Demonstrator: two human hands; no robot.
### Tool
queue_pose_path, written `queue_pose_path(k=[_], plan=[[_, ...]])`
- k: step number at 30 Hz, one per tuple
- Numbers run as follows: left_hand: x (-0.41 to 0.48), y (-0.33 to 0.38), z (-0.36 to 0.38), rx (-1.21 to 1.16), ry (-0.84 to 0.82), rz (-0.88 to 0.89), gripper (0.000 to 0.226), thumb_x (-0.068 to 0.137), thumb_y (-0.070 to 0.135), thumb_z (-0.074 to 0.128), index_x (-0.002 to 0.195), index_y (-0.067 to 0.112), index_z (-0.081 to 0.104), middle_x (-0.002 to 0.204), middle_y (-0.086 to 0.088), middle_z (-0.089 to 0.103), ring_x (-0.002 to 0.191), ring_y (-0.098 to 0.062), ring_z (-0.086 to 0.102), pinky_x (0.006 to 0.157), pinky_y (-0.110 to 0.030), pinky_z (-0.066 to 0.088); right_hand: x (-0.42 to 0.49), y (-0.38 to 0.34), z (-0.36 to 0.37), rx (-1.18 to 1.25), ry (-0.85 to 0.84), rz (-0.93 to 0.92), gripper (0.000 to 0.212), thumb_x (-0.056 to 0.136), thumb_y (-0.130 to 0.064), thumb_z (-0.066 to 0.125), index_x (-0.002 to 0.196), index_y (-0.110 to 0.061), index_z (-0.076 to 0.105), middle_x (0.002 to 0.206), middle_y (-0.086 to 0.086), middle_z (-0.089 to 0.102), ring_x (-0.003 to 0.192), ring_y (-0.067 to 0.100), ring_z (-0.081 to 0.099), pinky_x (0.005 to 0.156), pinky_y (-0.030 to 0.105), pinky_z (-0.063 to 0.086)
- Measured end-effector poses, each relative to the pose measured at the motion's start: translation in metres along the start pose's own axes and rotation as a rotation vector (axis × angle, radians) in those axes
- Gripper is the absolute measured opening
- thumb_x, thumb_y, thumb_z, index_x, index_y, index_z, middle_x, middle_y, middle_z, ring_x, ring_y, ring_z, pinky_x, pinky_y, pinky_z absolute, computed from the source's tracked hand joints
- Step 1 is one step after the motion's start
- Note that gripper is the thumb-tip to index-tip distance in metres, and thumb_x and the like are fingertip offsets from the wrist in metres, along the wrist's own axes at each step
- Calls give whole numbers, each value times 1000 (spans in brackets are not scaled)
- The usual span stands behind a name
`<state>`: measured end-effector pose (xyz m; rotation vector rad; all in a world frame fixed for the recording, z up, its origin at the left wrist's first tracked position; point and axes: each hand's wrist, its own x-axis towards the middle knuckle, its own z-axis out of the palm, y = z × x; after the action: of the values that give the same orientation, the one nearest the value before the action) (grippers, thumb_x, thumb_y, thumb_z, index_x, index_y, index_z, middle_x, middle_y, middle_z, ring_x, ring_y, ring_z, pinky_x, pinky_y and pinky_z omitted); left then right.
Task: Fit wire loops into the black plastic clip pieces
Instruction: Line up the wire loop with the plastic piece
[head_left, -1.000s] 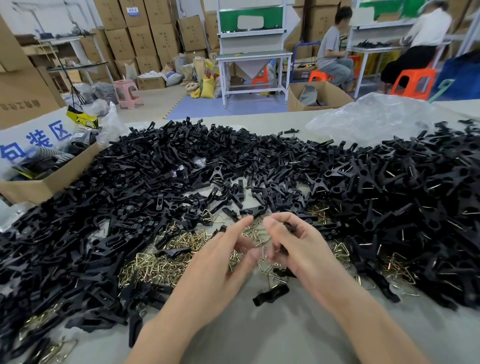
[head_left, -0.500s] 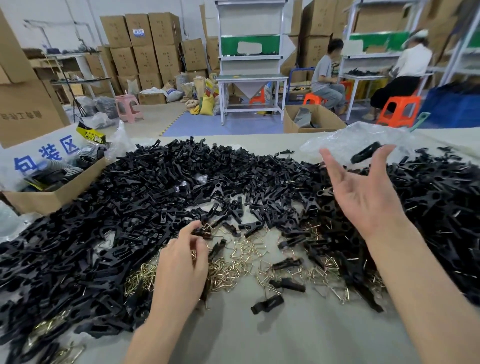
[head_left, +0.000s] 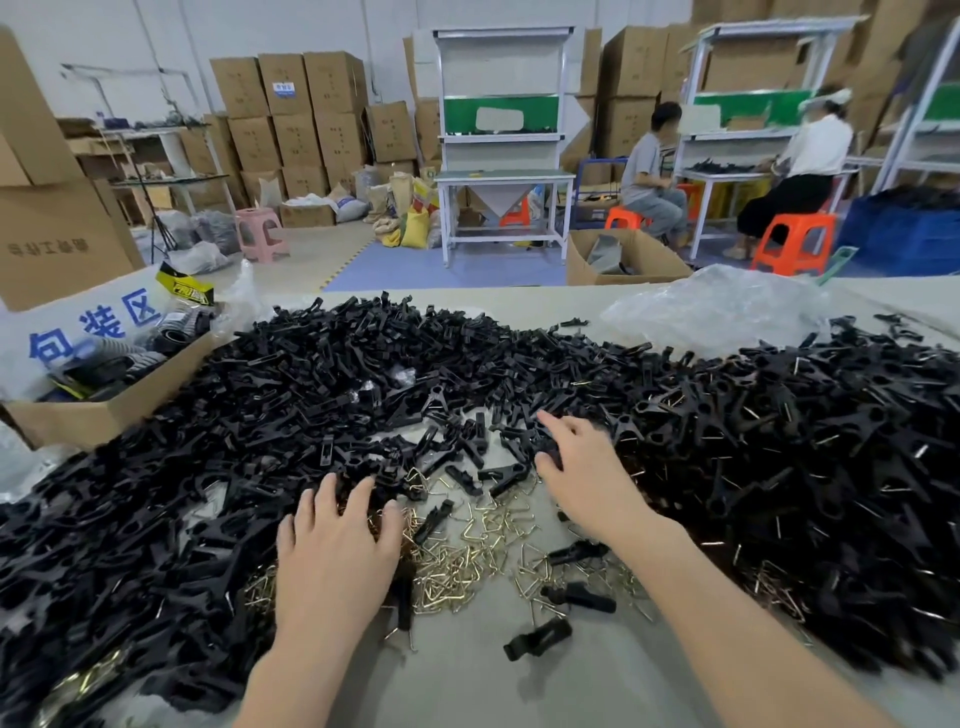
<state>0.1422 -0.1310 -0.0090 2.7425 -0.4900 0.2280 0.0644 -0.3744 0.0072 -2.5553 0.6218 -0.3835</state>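
Flanking the black clips, a cardboard box holds dark bundled goods.

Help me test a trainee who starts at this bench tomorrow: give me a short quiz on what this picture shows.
1. True or false: the wire loops are stacked inside a cardboard box.
2. What does the right hand reach onto? A) black clip pieces B) the clear plastic bag C) an orange stool
3. Fill in: the left hand rests palm ____ at the edge of the wire loops.

Key: 1 false, they lie loose on the table; 2 A; 3 down.
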Motion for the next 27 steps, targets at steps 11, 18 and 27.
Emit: queue_pose_path(k=[11, 18, 27], plan=[[4, -7, 2, -11, 191, 104, 21, 87, 32, 72, 102, 17, 70, 106, -8, 62, 99, -34, 55, 83, -47, 46, -16, -5, 2, -141, -122, -82, 38, 96, -36, 57, 134, -35, 54, 129, -6, 51, 128, 18, 36, 107, 33, 37], [27, -17, -5, 166, 16, -8, 86, 87, 78, 39, 155, 26, 30, 159, -20, 28, 146, -44, 21, 118, -61, 10, -25, -5, 3, -188, -179, -88, 74, 97, -63, 45, 159, -34, 16, 167, 3, 15, 153, 25, 13, 124, 43, 15], [96, -6, -3, 128, -406, 189, 98, 73, 97, 17, 154, 42, 24, 168, -1, 9, 153, -38, 5, 120, -61, 10, -31, -8, 24, -270, -58, -219, 46, 102, -52, 39, 144, -33, 44, 139, -10, 50, 129, 16, 44, 108, 35, 33]])
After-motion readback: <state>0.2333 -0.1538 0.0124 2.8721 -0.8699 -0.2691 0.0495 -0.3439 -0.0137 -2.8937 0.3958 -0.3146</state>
